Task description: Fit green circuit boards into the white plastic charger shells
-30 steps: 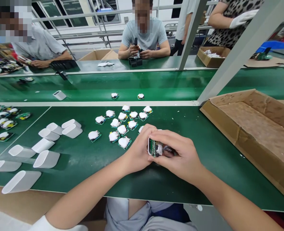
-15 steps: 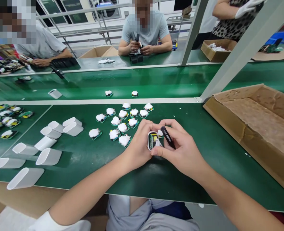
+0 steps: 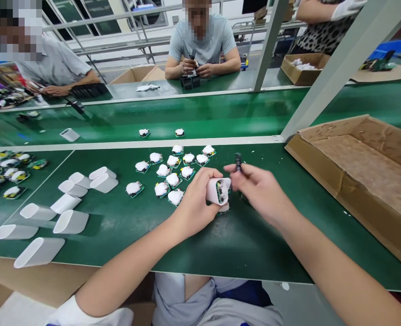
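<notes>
The right hand (image 3: 258, 192) has drawn away from the white plastic casing (image 3: 217, 190) and now sits just beside it, no longer touching it. The black stick (image 3: 238, 162), pressed to the casing earlier, now stands upright at that hand's fingertips, beyond the casing. The left hand (image 3: 195, 203) alone grips the casing, which has turned to show more white shell.

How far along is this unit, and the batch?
Done: a board already sits inside the casing in the left hand. In hand: that casing, plus a small black part pinched by the right hand. Left: loose boards topped with white blobs lie on the belt, and separate casings lie further left.
</notes>
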A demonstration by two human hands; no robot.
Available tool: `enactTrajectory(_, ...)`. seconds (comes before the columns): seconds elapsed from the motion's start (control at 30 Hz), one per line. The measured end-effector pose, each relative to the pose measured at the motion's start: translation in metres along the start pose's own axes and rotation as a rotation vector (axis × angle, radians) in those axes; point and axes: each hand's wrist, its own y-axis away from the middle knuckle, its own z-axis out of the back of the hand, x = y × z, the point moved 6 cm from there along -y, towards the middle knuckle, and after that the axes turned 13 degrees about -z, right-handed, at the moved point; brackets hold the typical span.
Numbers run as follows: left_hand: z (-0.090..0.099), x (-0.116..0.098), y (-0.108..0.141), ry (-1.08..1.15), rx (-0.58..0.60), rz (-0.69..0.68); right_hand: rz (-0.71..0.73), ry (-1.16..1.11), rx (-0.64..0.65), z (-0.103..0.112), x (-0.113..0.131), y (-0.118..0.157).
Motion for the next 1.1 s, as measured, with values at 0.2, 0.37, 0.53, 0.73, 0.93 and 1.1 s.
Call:
enactTrajectory(0.2,0.003,0.008,-0.002,0.37,-0.058,0.137,0.147,0.377,-0.441,0.043,-0.009,-0.028)
enactTrajectory(0.37,0.004,0.005,-0.002,0.414,-0.061,0.173,0.154,0.676,-0.415,0.037,0.0,-0.023)
enactTrajectory(0.53,0.011,0.009,-0.002,0.177,-0.082,0.136,0.638,0.294,-0.329,0.02,0.046,0.031)
enactTrajectory(0.73,0.009,0.004,-0.004,0.033,0.034,0.06,0.771,0.265,-0.13,0.005,0.055,0.048)
enactTrajectory(0.93,0.01,-0.006,-0.004,-0.002,0.066,0.0,0.787,0.371,-0.135,-0.002,0.054,0.049)
enactTrajectory(1.1,0.015,-0.006,-0.002,-0.05,-0.093,-0.038,0.88,0.466,-0.172,-0.019,0.051,0.06)
